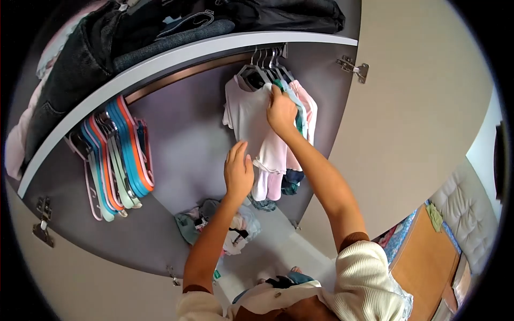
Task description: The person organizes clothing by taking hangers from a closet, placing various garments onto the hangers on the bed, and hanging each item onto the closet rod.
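Several small garments hang on hangers at the right end of a copper-coloured rail. The front one is a pale pink shirt. My right hand is at this shirt's shoulder, with its fingers closed on the cloth near a green garment. Lower and to the left, my left hand is raised beside the shirt's lower front, fingers extended and slightly bent, with nothing visible in it. Pink trousers hang below the shirt's hem.
Empty coloured hangers hang at the rail's left end. Dark jeans lie on the shelf above. A clothes pile is at the wardrobe's bottom. An open door stands at the right, a wooden board beyond.
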A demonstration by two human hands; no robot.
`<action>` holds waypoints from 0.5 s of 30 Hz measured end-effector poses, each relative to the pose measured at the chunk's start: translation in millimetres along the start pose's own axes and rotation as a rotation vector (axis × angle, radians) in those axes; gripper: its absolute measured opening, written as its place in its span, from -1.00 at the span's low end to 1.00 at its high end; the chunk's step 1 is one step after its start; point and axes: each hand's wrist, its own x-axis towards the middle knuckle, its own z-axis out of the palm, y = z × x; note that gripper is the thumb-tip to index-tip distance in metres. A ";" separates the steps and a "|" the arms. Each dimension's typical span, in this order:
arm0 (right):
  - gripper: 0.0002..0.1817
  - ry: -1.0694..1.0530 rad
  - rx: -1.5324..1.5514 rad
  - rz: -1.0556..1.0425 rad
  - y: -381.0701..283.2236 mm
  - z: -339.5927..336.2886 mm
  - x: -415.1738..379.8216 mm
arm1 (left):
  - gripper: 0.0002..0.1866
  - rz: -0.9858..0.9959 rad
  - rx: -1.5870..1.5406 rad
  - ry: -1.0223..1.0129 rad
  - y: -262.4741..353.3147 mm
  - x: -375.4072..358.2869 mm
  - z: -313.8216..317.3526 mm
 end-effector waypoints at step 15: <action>-0.49 0.080 -0.260 -0.214 16.4 3.8 -31.0 | -0.62 0.022 0.036 -0.004 -7.7 -9.0 9.9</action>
